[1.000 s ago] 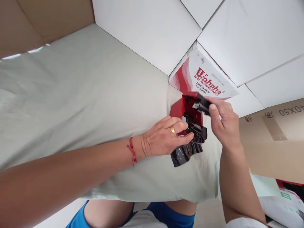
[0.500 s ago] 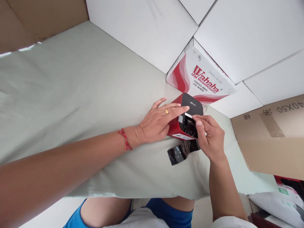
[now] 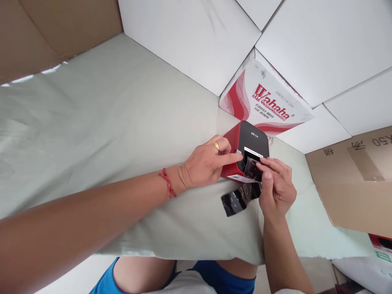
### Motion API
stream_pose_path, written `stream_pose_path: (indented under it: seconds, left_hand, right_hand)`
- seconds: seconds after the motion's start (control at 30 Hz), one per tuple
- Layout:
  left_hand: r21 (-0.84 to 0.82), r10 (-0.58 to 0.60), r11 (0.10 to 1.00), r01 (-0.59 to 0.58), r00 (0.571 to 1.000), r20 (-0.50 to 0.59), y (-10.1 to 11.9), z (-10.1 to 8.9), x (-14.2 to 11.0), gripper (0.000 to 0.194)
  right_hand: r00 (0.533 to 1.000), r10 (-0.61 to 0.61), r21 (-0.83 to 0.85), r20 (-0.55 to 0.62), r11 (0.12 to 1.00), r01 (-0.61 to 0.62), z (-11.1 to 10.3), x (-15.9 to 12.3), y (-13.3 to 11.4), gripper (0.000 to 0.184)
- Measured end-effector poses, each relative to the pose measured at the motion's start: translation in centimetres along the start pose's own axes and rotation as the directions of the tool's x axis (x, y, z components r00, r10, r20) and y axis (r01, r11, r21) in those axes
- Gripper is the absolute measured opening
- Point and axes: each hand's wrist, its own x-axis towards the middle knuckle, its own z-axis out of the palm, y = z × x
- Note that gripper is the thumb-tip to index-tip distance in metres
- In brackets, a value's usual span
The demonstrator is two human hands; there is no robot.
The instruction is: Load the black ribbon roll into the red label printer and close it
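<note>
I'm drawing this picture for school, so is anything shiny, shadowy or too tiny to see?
Head view: pale glints on the dark film strip; head view: soft shadows in the folds of the pale green cloth; head view: big red letters on the white carton look clear, but the small print on the red-and-black device is too tiny to read.

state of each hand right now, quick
Left hand: index finger extended onto boxy device; grip unclear.
Right hand: fingers at dark film; grip can't be told.

One red-and-black device (image 3: 255, 138), two hands (image 3: 206, 163) (image 3: 278, 188) at it, one ring (image 3: 217, 146) and one bracelet (image 3: 168, 183) left of it, one Wahaha carton (image 3: 269, 100) behind.
</note>
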Motion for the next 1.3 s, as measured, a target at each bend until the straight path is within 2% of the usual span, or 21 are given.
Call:
stream_pose_path:
  seconds: [0.1,0.2,0.37,0.53,0.63,0.7,0.73,0.8,0.87,0.9,0.97,1.03,1.1,1.17,1.2,1.3]
  left_hand:
    - [-0.073,-0.084,0.993,0.092,0.992,0.098,0.2,-0.1,0.1,0.050]
    - [-0.172,-0.157,0.968,0.185,0.974,0.163,0.5,-0.5,0.0,0.050]
    - [-0.219,-0.273,0.928,0.303,0.949,0.154,0.9,-0.4,0.2,0.049]
    - [-0.251,-0.285,0.918,0.306,0.951,0.119,0.8,0.3,0.5,0.045]
    - [-0.232,-0.293,0.918,0.321,0.945,0.148,0.7,0.4,0.4,0.046]
    - [-0.195,-0.281,0.928,0.316,0.941,0.191,0.7,0.3,0.1,0.048]
    - [-0.166,-0.267,0.937,0.306,0.938,0.223,0.7,0.2,0.0,0.050]
    - [-0.092,-0.240,0.956,0.277,0.926,0.292,0.9,0.1,-0.2,0.052]
    - [-0.023,-0.223,0.969,0.244,0.918,0.329,1.0,0.0,-0.3,0.055]
    - [0.006,-0.218,0.973,0.230,0.915,0.339,1.0,0.0,-0.3,0.056]
    - [0.059,-0.222,0.975,0.215,0.910,0.352,1.1,0.1,-0.3,0.059]
    - [0.106,-0.246,0.969,0.223,0.904,0.350,1.1,0.2,-0.2,0.062]
    - [0.133,-0.278,0.960,0.247,0.900,0.335,1.1,0.2,-0.1,0.064]
    - [0.133,-0.293,0.956,0.263,0.896,0.333,1.0,0.2,0.1,0.062]
    - [0.128,-0.296,0.955,0.268,0.893,0.338,1.0,0.1,0.2,0.061]
    - [0.114,-0.293,0.956,0.270,0.887,0.358,1.0,0.0,0.3,0.060]
  right_hand:
    - [0.990,-0.120,-0.099,0.072,0.987,0.126,-0.9,-0.7,-0.3,0.034]
    - [0.985,-0.140,-0.132,0.099,0.979,0.153,-1.4,-1.1,-0.7,0.041]
    - [0.980,-0.137,-0.124,0.142,0.980,0.155,-1.6,-0.8,-1.0,0.045]
    - [0.961,-0.175,-0.079,0.212,0.978,0.196,-2.2,0.0,-0.9,0.041]
    - [0.951,-0.142,-0.026,0.274,0.988,0.155,-3.1,1.2,-0.9,0.028]
    - [0.941,-0.028,0.004,0.338,1.000,0.029,-3.8,2.7,-0.8,0.020]
    - [0.925,0.062,-0.003,0.374,0.998,-0.065,-4.0,3.7,-0.6,0.019]
    - [0.858,0.263,-0.082,0.442,0.964,-0.253,-4.1,6.1,-0.3,0.026]
    - [0.767,0.388,-0.232,0.512,0.922,-0.311,-3.4,8.7,0.0,0.030]
    - [0.716,0.410,-0.321,0.564,0.909,-0.267,-2.8,10.0,0.1,0.031]
    - [0.603,0.420,-0.466,0.678,0.881,-0.090,-1.2,12.2,0.1,0.034]
    - [0.484,0.429,-0.519,0.763,0.853,0.062,0.7,13.6,0.2,0.034]
    - [0.401,0.431,-0.513,0.808,0.850,0.121,2.3,14.4,0.3,0.025]
    - [0.376,0.422,-0.501,0.825,0.854,0.140,3.4,14.5,0.4,0.017]
    - [0.384,0.419,-0.502,0.823,0.852,0.146,3.6,14.5,0.4,0.016]
    - [0.461,0.423,-0.534,0.780,0.834,0.139,2.3,14.0,-0.2,0.021]
